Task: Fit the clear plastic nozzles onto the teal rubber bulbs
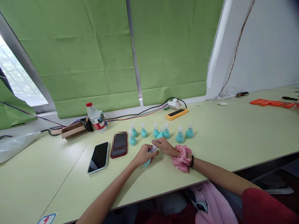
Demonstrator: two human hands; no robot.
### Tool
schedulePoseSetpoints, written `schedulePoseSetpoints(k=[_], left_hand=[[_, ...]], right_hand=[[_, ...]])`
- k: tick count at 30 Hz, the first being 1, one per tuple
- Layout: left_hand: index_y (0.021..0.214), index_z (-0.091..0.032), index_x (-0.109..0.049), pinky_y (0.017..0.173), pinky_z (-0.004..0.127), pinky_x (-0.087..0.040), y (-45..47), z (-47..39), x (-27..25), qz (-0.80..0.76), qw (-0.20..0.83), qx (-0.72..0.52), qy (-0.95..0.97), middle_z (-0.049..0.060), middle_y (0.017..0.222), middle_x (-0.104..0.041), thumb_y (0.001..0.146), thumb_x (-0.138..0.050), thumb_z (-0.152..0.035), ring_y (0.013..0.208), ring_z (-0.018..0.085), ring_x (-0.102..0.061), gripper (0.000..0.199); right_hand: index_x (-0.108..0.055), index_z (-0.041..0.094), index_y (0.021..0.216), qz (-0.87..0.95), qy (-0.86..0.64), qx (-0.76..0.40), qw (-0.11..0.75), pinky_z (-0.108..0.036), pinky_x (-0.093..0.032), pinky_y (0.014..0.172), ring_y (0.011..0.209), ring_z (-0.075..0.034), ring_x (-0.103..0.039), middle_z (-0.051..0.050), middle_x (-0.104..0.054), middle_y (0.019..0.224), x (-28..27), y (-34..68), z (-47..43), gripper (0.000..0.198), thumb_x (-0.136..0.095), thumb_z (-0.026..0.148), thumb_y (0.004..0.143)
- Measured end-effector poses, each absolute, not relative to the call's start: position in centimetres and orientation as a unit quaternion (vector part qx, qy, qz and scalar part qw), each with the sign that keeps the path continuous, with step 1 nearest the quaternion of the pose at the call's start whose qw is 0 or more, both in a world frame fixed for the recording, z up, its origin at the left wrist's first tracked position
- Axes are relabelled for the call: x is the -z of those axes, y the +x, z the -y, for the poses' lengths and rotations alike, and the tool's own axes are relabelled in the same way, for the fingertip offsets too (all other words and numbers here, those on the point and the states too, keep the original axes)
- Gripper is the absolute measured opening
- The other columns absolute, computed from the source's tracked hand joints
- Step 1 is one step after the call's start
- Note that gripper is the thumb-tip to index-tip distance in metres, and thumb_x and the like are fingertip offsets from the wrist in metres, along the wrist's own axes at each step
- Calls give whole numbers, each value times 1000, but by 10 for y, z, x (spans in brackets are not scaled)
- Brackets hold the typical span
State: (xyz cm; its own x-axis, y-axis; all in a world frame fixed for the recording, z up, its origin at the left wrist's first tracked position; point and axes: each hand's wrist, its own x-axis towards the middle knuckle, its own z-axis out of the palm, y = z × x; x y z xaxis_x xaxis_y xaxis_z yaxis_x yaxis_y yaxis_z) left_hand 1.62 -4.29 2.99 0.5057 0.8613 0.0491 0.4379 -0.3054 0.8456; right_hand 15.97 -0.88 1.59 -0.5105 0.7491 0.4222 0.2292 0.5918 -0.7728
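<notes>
My left hand (144,154) is wrapped round a teal squeeze bulb (146,163) with a clear nozzle (153,149), tilted up and to the right. The fingers of my right hand (164,146) are closed at the upper end of that nozzle. Just beyond my hands, several similar bulbs with pale, clear tips stand on the table, among them a left one (132,140), a middle one (166,133) and a right one (179,137). One bulb (160,135) near my right fingers is partly hidden and seems to lean.
Two phones, one pale-edged (99,157) and one red-cased (119,145), lie left of my hands. Further back are a red-capped bottle (95,119), a cardboard tray (74,130), cables and a yellow power strip (177,114). Orange plastic parts (268,102) lie far right.
</notes>
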Motion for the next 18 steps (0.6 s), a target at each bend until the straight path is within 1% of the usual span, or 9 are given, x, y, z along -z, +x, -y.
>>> schedulePoseSetpoints(k=[3,7,11,13,15,18], left_hand=[[49,-14,-41,44,19,-34,17,44,-28,-425,381,-271,776,-3,41,-47,71,-43,-35,38,7,-41,30],[47,-14,-41,45,20,-33,18,44,-25,-439,328,-270,792,-2,40,-47,72,-41,-35,40,7,-42,32],[51,-14,-43,44,20,-30,18,44,-23,-462,261,-255,808,-1,42,-48,74,-39,-36,41,8,-43,32],[54,-13,-46,44,20,-28,19,44,-23,-489,205,-234,815,1,46,-51,74,-38,-37,44,10,-45,32],[59,-13,-49,44,21,-27,21,45,-23,-524,127,-205,817,3,52,-54,74,-39,-37,48,12,-48,30],[68,-14,-53,45,22,-27,24,46,-24,-564,33,-147,812,7,60,-58,75,-38,-36,56,16,-53,28]], right_hand=[[-23,16,50,805,-308,-333,384,-22,-16,45,49,-6,-19,4,-19,52,-16,161,6,40,-31,43,79],[-22,16,50,800,-314,-346,376,-22,-15,45,48,-6,-19,4,-18,51,-14,160,2,39,-32,40,79],[-21,17,49,793,-324,-360,370,-22,-15,44,47,-6,-18,4,-18,50,-11,159,-2,37,-33,37,77],[-22,17,49,790,-328,-368,364,-22,-15,44,46,-5,-18,5,-18,49,-10,158,-4,36,-34,37,76],[-23,17,48,789,-329,-376,358,-21,-15,43,46,-5,-18,5,-18,48,-10,158,-4,36,-34,36,76],[-23,17,47,785,-336,-382,353,-21,-15,43,45,-5,-18,5,-19,47,-9,158,-5,36,-35,36,75]])
